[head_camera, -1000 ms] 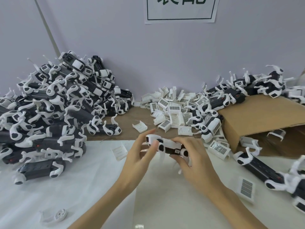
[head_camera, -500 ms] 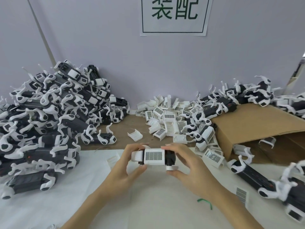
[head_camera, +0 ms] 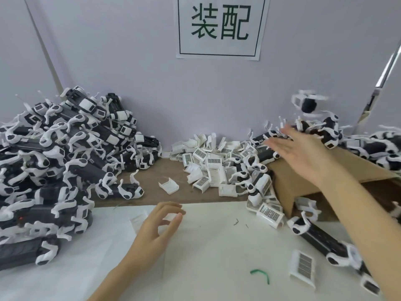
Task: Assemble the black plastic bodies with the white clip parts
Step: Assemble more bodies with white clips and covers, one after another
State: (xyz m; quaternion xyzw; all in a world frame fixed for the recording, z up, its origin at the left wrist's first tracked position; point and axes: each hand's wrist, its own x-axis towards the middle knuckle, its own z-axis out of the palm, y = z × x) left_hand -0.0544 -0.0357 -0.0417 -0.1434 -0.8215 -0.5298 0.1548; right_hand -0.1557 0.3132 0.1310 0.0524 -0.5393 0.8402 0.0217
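Black-and-white unit (head_camera: 308, 104) is blurred in mid-air above the far-right pile (head_camera: 325, 131), touching nothing. My right hand (head_camera: 301, 151) is stretched toward it, fingers straight & spread, holding nothing. Left hand (head_camera: 156, 227) hovers over the white sheet (head_camera: 217, 246), fingers loosely curled, nothing pinched. Progress, my read: big heap of fitted bodies at left (head_camera: 54, 161), but plenty of loose white clips (head_camera: 208, 166) sit centre near the wall, so lots left to do. Wall sign (head_camera: 220, 25) reads 装配; clips carry barcodes, not legible.
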